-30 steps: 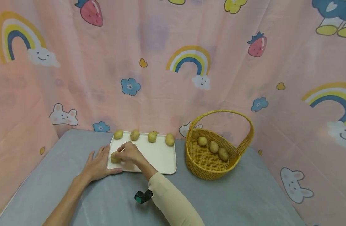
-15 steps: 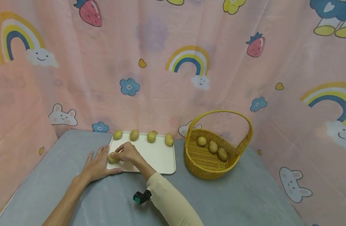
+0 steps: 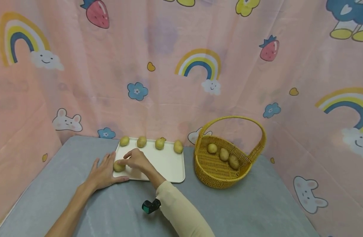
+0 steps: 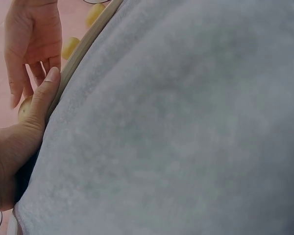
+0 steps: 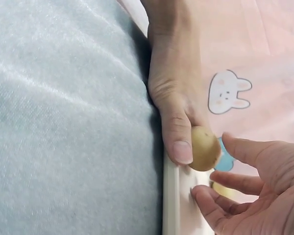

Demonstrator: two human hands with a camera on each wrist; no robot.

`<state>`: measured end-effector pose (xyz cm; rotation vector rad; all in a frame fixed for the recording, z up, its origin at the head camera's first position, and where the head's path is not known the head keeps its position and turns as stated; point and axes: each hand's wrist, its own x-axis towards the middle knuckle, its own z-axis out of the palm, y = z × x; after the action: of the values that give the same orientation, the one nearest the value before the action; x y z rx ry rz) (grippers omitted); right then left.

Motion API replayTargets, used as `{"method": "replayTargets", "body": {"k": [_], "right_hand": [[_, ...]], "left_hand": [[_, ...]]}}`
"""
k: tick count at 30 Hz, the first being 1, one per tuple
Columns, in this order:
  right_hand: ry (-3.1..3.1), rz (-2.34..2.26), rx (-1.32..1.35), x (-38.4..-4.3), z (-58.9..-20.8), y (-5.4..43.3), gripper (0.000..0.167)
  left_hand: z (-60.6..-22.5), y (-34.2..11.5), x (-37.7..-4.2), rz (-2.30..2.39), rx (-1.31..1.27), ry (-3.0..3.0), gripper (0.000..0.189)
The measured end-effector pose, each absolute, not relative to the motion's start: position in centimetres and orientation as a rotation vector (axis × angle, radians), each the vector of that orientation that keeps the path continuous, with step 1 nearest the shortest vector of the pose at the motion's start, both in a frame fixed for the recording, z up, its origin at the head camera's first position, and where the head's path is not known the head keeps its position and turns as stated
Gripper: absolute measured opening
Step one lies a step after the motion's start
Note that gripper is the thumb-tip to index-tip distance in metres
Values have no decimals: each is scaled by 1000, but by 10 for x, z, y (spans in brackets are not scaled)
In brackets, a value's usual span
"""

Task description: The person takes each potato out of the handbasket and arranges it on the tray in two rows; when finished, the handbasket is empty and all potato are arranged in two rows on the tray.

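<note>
A potato (image 3: 119, 167) sits in the near left corner of a white tray (image 3: 160, 168). My left hand (image 3: 100, 173) lies along the tray's left side with fingers stretched out, its thumb at the near rim. Close over the potato is my right hand (image 3: 137, 160). In the right wrist view that hand's fingers are spread, with a gap between them and the potato (image 5: 205, 148). The left thumb overlaps the potato's side there. Several more potatoes (image 3: 159, 144) stand in a spaced row along the tray's far edge.
Right of the tray stands a yellow wicker basket (image 3: 212, 179) with a tall handle and three potatoes (image 3: 224, 154) inside. Grey cloth (image 3: 258, 204) covers the table. A pink patterned curtain (image 3: 110, 82) hangs directly behind.
The right hand shifted the potato slightly left toward the tray's corner, then loosened its fingers from it. The left hand has stayed in place.
</note>
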<state>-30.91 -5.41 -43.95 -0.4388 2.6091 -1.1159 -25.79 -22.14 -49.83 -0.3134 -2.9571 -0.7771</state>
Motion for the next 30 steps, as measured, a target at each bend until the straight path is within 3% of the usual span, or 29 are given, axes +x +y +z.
{"method": "replayTargets", "body": {"k": [6,17,30], "right_hand": [[2600,-1124,-429,-310,-430,-45,39],[2642,-1022,-651,-307,-407,-7,37],[2473,-991,-786,-287,-373,81,37]], "left_hand": [[-498,-221,-257,-773,-320,-2951,128],[-499,-221,-260,-744,-296,-2959,131],[-501,-222,-260,-750,-302,-2954,132]]}}
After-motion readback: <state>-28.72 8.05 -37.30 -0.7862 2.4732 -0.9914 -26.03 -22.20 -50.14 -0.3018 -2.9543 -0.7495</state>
